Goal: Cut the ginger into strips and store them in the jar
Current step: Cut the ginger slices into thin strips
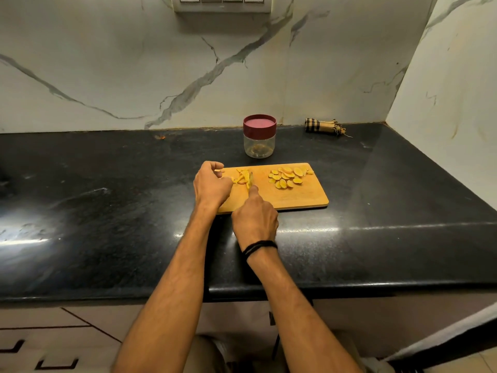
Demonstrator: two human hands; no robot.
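Observation:
A wooden cutting board [301, 196] lies on the black counter. Yellow ginger strips [242, 177] sit on its left part, and a pile of ginger slices [287, 176] lies on its right part. My left hand [211, 184] rests curled at the board's left end, its fingers against the strips. My right hand [255, 216] grips a knife [251, 181] whose blade stands in the strips; the handle is hidden in my fist. Behind the board stands a clear jar [259, 145] with a dark red lid on it.
The black stone counter [107, 197] runs left and right, its front edge close to me. A folded checked cloth [324, 127] lies at the back right by the marble wall. The wall corner closes in on the right.

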